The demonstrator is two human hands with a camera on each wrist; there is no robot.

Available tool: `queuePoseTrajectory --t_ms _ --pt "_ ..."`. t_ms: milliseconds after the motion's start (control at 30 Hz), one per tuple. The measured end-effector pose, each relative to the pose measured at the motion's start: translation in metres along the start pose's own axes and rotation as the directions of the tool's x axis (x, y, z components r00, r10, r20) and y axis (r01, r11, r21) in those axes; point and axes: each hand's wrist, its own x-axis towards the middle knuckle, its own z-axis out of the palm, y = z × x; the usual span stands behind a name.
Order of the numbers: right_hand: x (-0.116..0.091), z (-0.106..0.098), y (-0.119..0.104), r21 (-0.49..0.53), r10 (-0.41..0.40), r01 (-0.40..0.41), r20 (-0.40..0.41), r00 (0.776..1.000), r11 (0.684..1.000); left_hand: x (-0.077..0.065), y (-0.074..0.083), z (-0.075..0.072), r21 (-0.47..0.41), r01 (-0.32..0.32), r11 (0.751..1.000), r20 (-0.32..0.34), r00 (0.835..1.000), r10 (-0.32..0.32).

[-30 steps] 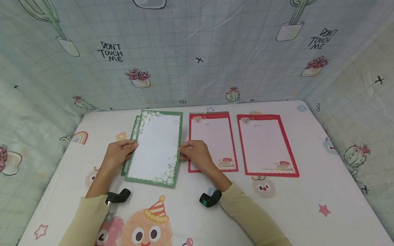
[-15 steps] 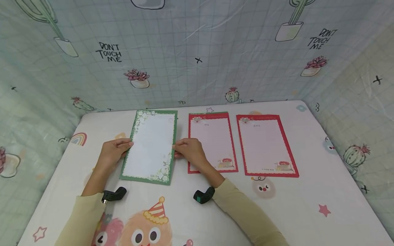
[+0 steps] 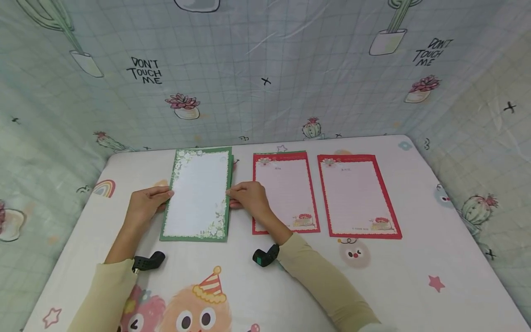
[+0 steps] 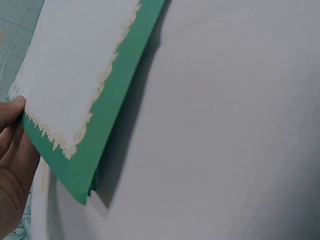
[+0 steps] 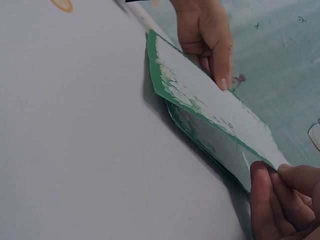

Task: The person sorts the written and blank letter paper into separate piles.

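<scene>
A green-bordered sheet of paper (image 3: 199, 193) with white flowers in two corners is held by its long sides. My left hand (image 3: 145, 205) pinches the left edge between thumb and fingers. At the right edge, my right hand (image 3: 250, 198) pinches it the same way. In the right wrist view the held sheet (image 5: 215, 100) is raised over another green-bordered sheet (image 5: 200, 140), with a gap between them. The right thumb (image 5: 300, 177) lies on top of the sheet and the fingers are under it. The left wrist view shows the sheet's green corner (image 4: 80, 175) lifted off the table.
To the right lie two red-bordered sheets, a nearer one (image 3: 286, 193) and a farther one (image 3: 356, 198). A green edge peeks out above the nearer one. A cartoon-printed cloth covers the table (image 3: 415, 258); a patterned curtain (image 3: 265, 69) hangs behind and at the sides.
Both hands have carried the green-bordered sheet leftward and straightened it. The sheet beneath, which showed at its left, was covered and now shows at its right edge.
</scene>
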Motion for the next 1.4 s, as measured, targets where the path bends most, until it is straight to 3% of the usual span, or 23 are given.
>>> queuePoseTrajectory --t_ms 300,1033,1400 --pt "0.0022 -0.0009 0.0001 -0.051 -0.039 0.039 0.006 0.999 0.998 0.0022 -0.0016 -0.0021 0.02 -0.007 1.0 -0.03 1.0 0.008" --pt "0.0012 0.0031 0.0049 0.028 -0.028 0.031 -0.092 0.995 0.999 0.0052 -0.0019 -0.0017 -0.131 -0.046 0.99 -0.059 0.997 0.039" --pt "0.0048 0.0031 0.0051 0.021 -0.055 0.057 -0.105 0.993 0.998 0.0039 -0.0015 0.0047 -0.007 -0.064 0.998 -0.026 0.998 0.063"
